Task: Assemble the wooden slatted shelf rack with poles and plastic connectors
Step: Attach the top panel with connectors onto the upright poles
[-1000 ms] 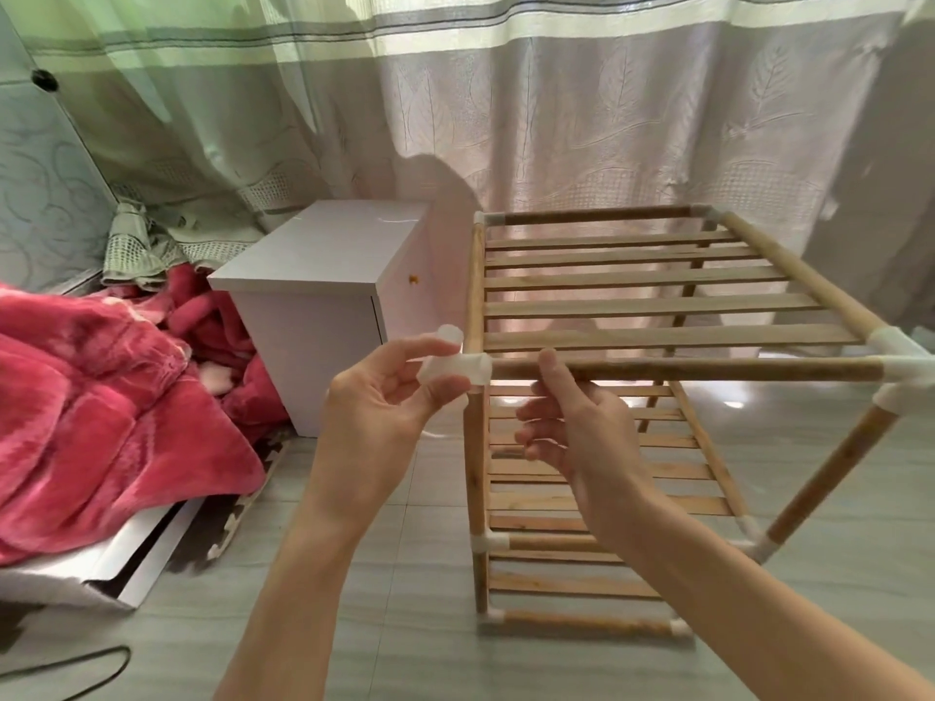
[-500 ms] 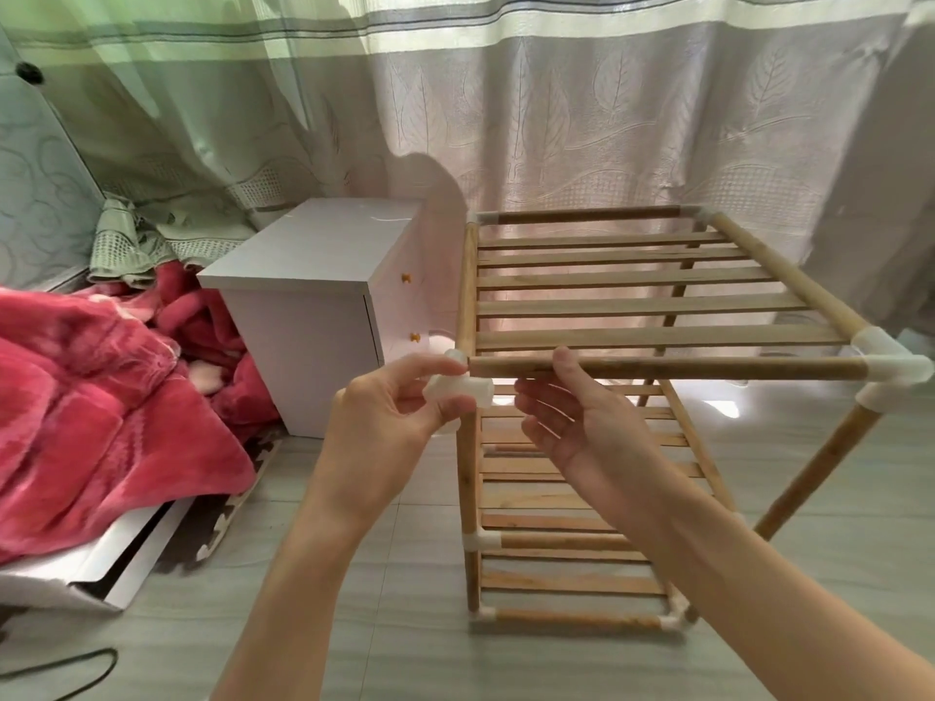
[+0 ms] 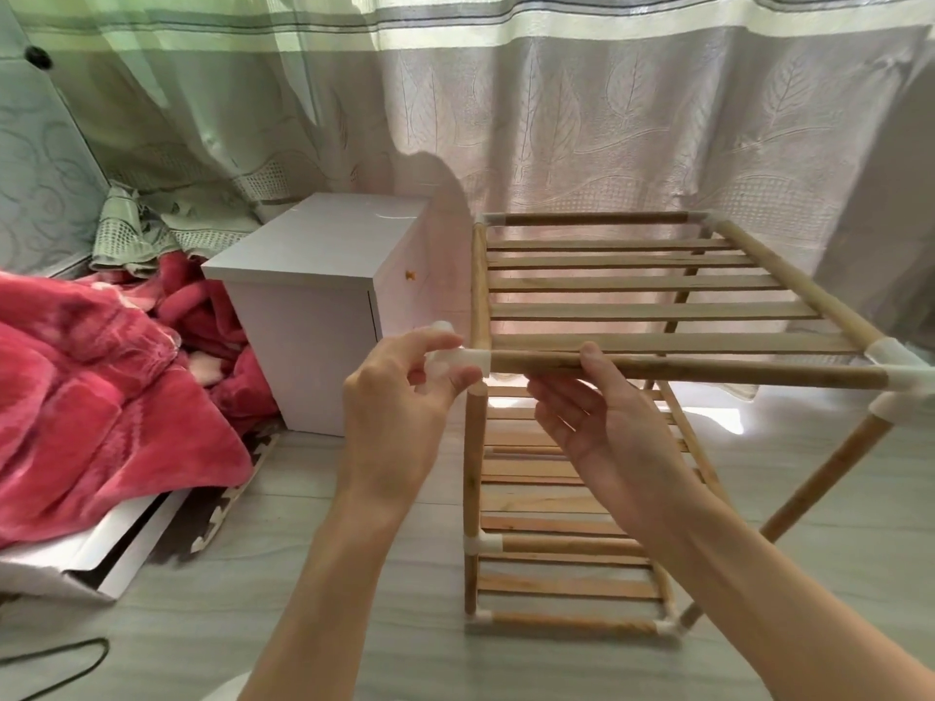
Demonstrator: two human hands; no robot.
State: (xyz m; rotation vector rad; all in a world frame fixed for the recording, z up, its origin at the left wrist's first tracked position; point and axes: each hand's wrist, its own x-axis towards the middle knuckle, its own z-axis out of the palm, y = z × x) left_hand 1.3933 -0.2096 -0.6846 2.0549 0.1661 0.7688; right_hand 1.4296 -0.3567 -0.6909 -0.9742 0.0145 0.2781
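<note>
Currently the rack (image 3: 632, 346) stands on the floor (image 3: 354, 624), in front of the curtain (image 3: 607, 118) and just right of the white cabinet (image 3: 313, 306). It shows three slatted tiers: top, middle, bottom. The frame looks skewed; the near right pole (image 3: 824, 478) leans inward toward its base.

Left hand (image 3: 399, 412): thumb and fingers pinched on the white connector (image 3: 463, 359) at the near left top corner. The connector sits on top of the near left pole (image 3: 473, 457) and takes the end of the front rail (image 3: 683, 366). One open socket of it points up, above the fingers.

Right hand (image 3: 597, 427): palm up, under the front rail just right of that corner. Thumb rests on top of the rail, fingers loosely curled beneath; grip is light, not a full fist. Cannot tell whether the fingers press the rail from below.

Near right top corner: another connector (image 3: 895, 376) joins the front rail, the side rail and the leaning pole. Smaller white joints are visible at the middle and bottom tiers on the near left pole.

Surroundings: red blanket (image 3: 101, 397) heaped at left, over a white box edge (image 3: 101, 559); a dark cable (image 3: 60, 660) lies on the floor at lower left.
</note>
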